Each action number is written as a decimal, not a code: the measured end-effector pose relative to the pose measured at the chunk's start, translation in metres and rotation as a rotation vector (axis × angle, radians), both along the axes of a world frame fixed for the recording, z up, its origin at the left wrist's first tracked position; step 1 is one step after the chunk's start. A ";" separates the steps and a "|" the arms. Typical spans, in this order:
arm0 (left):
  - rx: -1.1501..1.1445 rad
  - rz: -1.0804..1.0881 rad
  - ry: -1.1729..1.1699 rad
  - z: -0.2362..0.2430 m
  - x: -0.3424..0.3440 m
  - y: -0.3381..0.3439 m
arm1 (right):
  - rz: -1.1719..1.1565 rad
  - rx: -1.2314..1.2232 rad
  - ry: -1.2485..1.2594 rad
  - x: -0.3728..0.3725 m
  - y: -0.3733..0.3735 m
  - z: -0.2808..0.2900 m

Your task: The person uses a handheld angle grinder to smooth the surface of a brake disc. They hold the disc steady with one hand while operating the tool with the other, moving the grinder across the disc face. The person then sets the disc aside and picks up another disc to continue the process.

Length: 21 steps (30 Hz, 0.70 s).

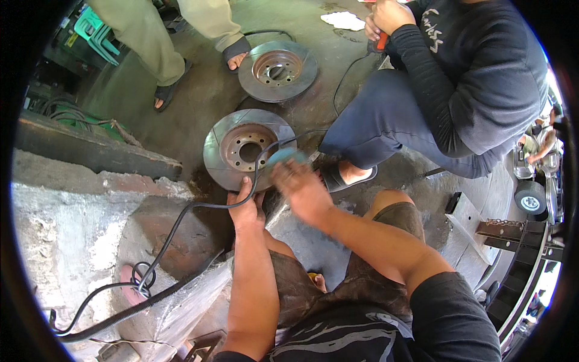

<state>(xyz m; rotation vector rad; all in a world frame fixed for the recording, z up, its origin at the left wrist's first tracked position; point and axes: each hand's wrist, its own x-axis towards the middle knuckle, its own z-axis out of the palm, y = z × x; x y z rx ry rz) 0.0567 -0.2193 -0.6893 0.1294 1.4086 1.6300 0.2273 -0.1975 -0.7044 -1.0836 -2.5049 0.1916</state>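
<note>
A grooved brake disc [216, 148] with a rusty hub lies tilted just beyond my knees. My left hand [244, 204] grips its lower rim, thumb on top. My right hand [295, 184], smeared by motion, holds a blurry blue-green pad [280, 155] at the right side of that disc. A black cable [201, 206] crosses the disc and passes over my left hand. Farther away a second, similar disc [301, 81] lies on the concrete floor.
A co-worker [476, 90] in dark clothes squats at right, holding an orange object [381, 42]. Another person's legs [145, 42] stand beyond the discs. A concrete ledge [72, 217] with cables fills the left. Green stacked chairs [93, 33] stand upper left; a steel frame [503, 283] is at right.
</note>
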 end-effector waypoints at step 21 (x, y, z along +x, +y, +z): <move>-0.093 -0.007 -0.201 -0.027 -0.016 -0.002 | 0.159 -0.264 0.305 0.061 -0.030 0.029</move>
